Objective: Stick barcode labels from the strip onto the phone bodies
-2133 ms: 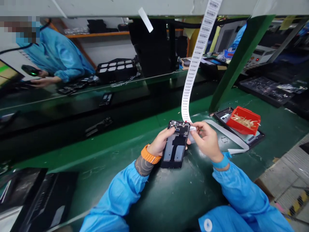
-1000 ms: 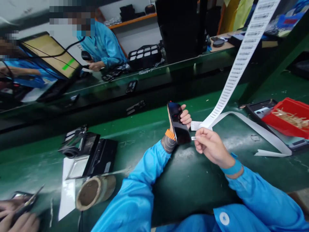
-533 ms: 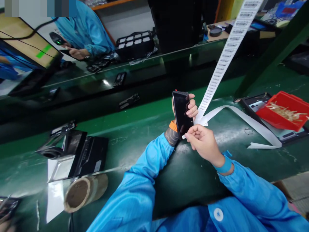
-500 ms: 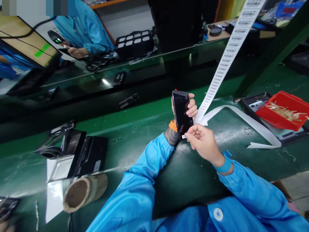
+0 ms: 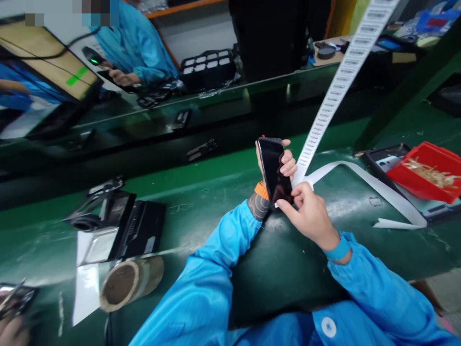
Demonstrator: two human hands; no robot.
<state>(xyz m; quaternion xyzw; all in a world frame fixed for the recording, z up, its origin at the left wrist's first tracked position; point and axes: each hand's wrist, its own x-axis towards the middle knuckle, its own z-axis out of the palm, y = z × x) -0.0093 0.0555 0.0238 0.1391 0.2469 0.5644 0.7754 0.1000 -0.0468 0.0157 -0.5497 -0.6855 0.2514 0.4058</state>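
Glossy black glass: phone (image 5: 275, 169), flat slab with rounded corners, dark screen facing the camera, held above the green bench mat (image 5: 216, 192).
Long axis: near upright, top end tilted slightly away and to the left, bottom end down by the wrists.
Left hand (image 5: 285, 161): wrapped round the phone from behind, fingertips (image 5: 288, 166) curled over its right edge; orange band at the wrist.
Right hand (image 5: 309, 214): closed narrow, thumb and forefinger pinched at the phone's lower right corner on a small white label (image 5: 276, 205); label mostly hidden.
Just beside: paper strip of printed barcode labels (image 5: 336, 89), matte white, hanging from the upper right down to a point behind the left hand's fingers; bare white backing tape (image 5: 363, 177) curling off along the mat.
Right, well apart: red plastic bin (image 5: 427, 171), boxy, holding pale thin sticks.
Left: black device (image 5: 118, 226) on the mat, brown cardboard roll core (image 5: 129, 283) lying near it.
Far left, across the dark belt: another person's hand (image 5: 120, 77) with a scanner.
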